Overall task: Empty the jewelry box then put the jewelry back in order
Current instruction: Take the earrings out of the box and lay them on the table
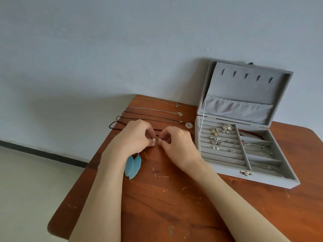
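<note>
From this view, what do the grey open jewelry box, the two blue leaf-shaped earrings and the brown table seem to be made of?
Grey jewelry box: probably velvet or flocked fabric over a stiff shell; matte, soft-looking, with a shiny metal clasp.
Blue leaf-shaped earrings: perhaps feather or thin plastic; pale, flat, slightly translucent. I cannot tell which.
Brown table: wood or wood laminate; reddish grain lines, light scratches, semi-gloss.

Soft, even daylight, perhaps from the right; wide-angle bowing at edges.
</note>
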